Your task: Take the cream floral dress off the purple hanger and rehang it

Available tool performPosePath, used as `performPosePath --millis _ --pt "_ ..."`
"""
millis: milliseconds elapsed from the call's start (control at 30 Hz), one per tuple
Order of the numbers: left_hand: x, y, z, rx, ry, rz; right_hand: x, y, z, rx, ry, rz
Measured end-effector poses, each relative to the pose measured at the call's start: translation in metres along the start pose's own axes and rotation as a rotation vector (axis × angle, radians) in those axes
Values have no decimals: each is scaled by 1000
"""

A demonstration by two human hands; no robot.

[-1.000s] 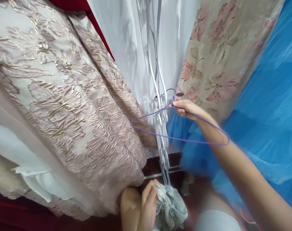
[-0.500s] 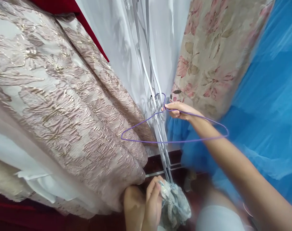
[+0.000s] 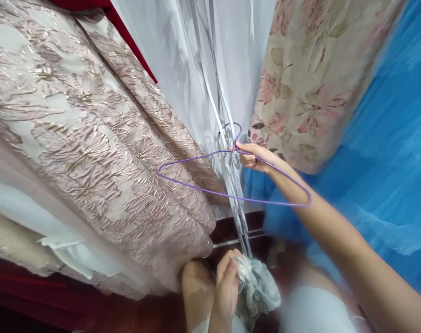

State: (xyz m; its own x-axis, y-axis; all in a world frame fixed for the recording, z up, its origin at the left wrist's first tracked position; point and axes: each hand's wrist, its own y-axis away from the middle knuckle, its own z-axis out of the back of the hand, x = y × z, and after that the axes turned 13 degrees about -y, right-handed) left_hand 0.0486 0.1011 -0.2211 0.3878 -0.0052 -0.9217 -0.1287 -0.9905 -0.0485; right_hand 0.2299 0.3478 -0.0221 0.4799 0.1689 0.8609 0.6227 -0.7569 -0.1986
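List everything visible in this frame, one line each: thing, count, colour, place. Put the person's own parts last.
wire hanger: 1, purple, centre, held at the neck below its hook
bunched cloth: 1, pale grey-blue print, bottom centre, at the lower end of the ribbons
ribbons: several, white, hanging down the centre
brocade dress: 1, pink with gold, left
sheer fabric: 1, white, top centre
floral dress: 1, beige with pink flowers, upper right
tulle: 1, blue, right
red fabric: 1, dark red, top left
floor: dark reddish, below the dresses
right hand: 1, centre, gripping the hanger
left hand: 1, bottom centre, gripping the cloth
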Motion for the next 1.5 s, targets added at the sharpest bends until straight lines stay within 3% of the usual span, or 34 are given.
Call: performPosePath --millis 200,400,567,700,900,1067,1233,1333,1500 --pt "-27 -9 21 -93 -50 -137 -10 14 11 -9 0 5" --pt "-102 -34 61 -276 -180 -508 0 22 5 -44 39 19" --pt "-162 -41 67 -271 -80 -626 22 13 -10 -122 3 57" --pt "-189 -41 65 -303 -80 -682 35 31 -1 -201 31 77" --pt "-199 -49 73 -434 -105 -628 2 115 18 -360 262 88" --pt "-196 -67 57 -450 -155 -637 -47 176 5 -443 320 91" --pt "-182 -84 24 -444 -289 -605 -85 185 -28 -472 362 -14" --pt "-171 -84 11 -443 -436 -622 -99 185 -46 -549 354 27" --pt "-175 -84 27 -656 -442 -700 -113 213 -46 -660 372 27"
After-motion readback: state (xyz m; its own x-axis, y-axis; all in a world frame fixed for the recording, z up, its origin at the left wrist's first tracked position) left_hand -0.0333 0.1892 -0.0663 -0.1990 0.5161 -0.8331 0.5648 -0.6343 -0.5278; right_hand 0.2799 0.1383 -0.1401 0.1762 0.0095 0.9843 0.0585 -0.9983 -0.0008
